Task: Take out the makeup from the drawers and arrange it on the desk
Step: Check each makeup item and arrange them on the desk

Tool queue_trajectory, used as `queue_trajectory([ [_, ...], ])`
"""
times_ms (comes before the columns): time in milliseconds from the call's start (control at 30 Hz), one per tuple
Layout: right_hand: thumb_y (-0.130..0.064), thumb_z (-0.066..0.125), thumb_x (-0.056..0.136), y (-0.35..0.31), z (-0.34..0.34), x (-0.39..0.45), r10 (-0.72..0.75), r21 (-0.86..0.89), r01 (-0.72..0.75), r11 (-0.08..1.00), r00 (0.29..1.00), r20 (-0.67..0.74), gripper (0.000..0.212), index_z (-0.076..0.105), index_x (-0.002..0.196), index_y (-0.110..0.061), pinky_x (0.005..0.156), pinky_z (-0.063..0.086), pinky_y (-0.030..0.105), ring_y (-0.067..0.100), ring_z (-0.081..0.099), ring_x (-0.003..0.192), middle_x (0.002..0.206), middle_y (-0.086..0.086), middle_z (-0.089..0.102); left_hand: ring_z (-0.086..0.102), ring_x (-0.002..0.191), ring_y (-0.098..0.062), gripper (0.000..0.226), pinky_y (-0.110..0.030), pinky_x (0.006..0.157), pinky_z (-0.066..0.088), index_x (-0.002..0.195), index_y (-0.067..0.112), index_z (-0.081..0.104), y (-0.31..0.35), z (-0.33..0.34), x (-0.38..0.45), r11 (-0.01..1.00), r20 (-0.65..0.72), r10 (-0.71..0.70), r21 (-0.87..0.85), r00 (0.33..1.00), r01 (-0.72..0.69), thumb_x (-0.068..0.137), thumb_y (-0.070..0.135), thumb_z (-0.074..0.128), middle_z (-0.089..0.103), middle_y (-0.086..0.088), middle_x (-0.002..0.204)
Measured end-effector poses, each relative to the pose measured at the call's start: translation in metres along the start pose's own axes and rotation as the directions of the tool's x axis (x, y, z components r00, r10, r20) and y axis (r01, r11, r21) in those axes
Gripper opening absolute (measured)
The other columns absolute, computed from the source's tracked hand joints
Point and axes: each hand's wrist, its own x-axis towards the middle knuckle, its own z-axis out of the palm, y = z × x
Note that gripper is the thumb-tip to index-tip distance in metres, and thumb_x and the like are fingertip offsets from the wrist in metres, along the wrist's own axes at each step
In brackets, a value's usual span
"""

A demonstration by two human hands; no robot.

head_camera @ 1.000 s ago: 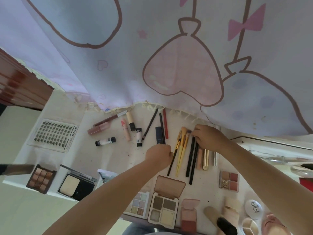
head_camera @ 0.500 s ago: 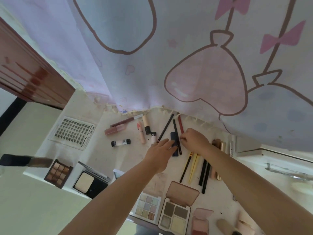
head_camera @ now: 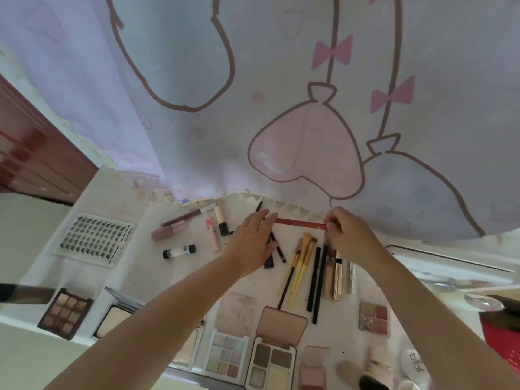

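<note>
Most makeup already lies in rows on the surface (head_camera: 135, 271). We pinch one end of a red pencil (head_camera: 299, 223) with our right hand (head_camera: 349, 237) near the back edge; our left hand (head_camera: 253, 243) rests spread over the dark pencils (head_camera: 277, 247). We judge only straightening remains.

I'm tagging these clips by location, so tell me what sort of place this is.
Probably a bedroom dressing table at home. Makeup palettes and brushes lie on a white desk, a cartoon balloon-print curtain hangs behind it, and the hands hold a red pencil.
</note>
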Motion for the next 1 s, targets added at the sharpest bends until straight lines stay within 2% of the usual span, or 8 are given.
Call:
queue_trajectory([
  [67, -0.009, 0.036, 0.095, 0.0, -0.019, -0.017, -0.009, 0.065, 0.004, 0.998, 0.997, 0.077, 0.017, 0.05, 0.094, -0.019, 0.051, 0.038, 0.015, 0.01, 0.049, 0.056, 0.069, -0.003, 0.052, 0.055, 0.103, -0.02, 0.028, -0.03, 0.094, 0.042, 0.114, 0.012, 0.05, 0.014, -0.016, 0.004, 0.997, 0.067, 0.066, 0.042, 0.996, -0.069, 0.097, 0.028, 0.036, 0.056, -0.003, 0.107],
  [133, -0.008, 0.034, 0.096, 0.002, -0.029, -0.031, -0.023, 0.033, 0.016, 0.999, 0.977, 0.213, 0.024, 0.056, 0.098, -0.018, 0.05, 0.037, 0.013, 0.008, 0.046, 0.053, 0.065, -0.002, 0.051, 0.053, 0.073, -0.015, 0.025, -0.027, 0.081, 0.045, 0.087, 0.016, 0.05, 0.027, -0.029, 0.003, 0.989, 0.19, 0.123, 0.056, 0.974, -0.136, 0.098, 0.029, 0.031, 0.05, 0.005, 0.077],
  [333, -0.005, 0.037, 0.095, 0.006, -0.05, -0.059, -0.083, 0.241, 0.057, 0.969, 0.992, 0.1, 0.033, 0.062, 0.08, -0.022, 0.056, 0.041, 0.015, 0.004, 0.049, 0.048, 0.058, -0.005, 0.051, 0.039, 0.054, -0.011, 0.035, -0.022, 0.056, 0.036, 0.064, 0.021, 0.041, 0.054, -0.047, -0.014, 0.883, 0.379, 0.12, -0.464, 0.918, 0.076, 0.096, 0.033, 0.032, 0.041, 0.004, 0.06],
  [467, -0.031, 0.038, 0.095, 0.005, -0.049, -0.079, -0.189, -0.311, 0.26, 0.914, 0.952, 0.241, 0.028, 0.052, 0.075, -0.017, 0.051, 0.031, 0.017, 0.01, 0.041, 0.055, 0.06, -0.009, 0.043, 0.036, 0.036, 0.003, 0.039, -0.007, 0.044, 0.031, 0.059, 0.021, 0.037, 0.07, -0.065, -0.017, 0.907, 0.393, 0.188, -0.422, 0.9, -0.005, 0.096, 0.035, 0.034, 0.034, 0.008, 0.052],
  [567, -0.04, 0.029, 0.096, -0.002, -0.043, -0.097, -0.282, -0.583, 0.331, 0.742, 0.943, 0.176, 0.028, 0.034, 0.076, -0.021, 0.045, 0.026, 0.019, 0.008, 0.036, 0.048, 0.056, -0.009, 0.036, 0.03, 0.036, 0.001, 0.042, -0.006, 0.044, 0.028, 0.057, 0.019, 0.034, 0.078, -0.081, -0.018, 0.884, 0.495, 0.217, -0.466, 0.842, 0.046, 0.097, 0.029, 0.033, 0.033, 0.013, 0.045],
  [700, -0.04, 0.027, 0.096, -0.002, -0.045, -0.108, -0.289, -0.568, 0.316, 0.76, 0.947, 0.139, 0.028, 0.034, 0.078, -0.02, 0.044, 0.025, 0.019, 0.006, 0.034, 0.045, 0.054, -0.008, 0.036, 0.024, 0.041, -0.004, 0.043, -0.01, 0.045, 0.028, 0.056, 0.017, 0.029, 0.085, -0.1, -0.017, 0.884, 0.621, 0.233, -0.455, 0.748, 0.102, 0.098, 0.026, 0.031, 0.029, 0.013, 0.044],
  [833, -0.04, 0.029, 0.096, 0.001, -0.044, -0.102, -0.237, -0.479, 0.291, 0.828, 0.956, 0.172, 0.035, 0.032, 0.065, -0.024, 0.045, 0.024, 0.018, 0.006, 0.036, 0.047, 0.055, -0.007, 0.038, 0.021, 0.04, -0.004, 0.041, -0.013, 0.044, 0.023, 0.058, 0.017, 0.031, 0.091, -0.102, -0.012, 0.916, 0.618, 0.203, -0.394, 0.759, 0.075, 0.098, 0.024, 0.031, 0.026, 0.01, 0.048],
  [1000, -0.035, 0.027, 0.097, 0.061, -0.078, -0.11, 0.1, -0.33, -0.063, 0.942, 0.99, 0.096, 0.04, 0.048, 0.072, -0.012, 0.071, 0.043, 0.026, 0.029, 0.06, 0.086, 0.082, 0.009, 0.061, 0.018, 0.042, -0.008, 0.044, -0.019, 0.048, 0.02, 0.056, 0.013, 0.028, 0.031, -0.136, -0.022, 0.891, 0.444, -0.061, -0.38, 0.894, 0.25, 0.099, 0.02, 0.028, 0.023, 0.006, 0.047],
])
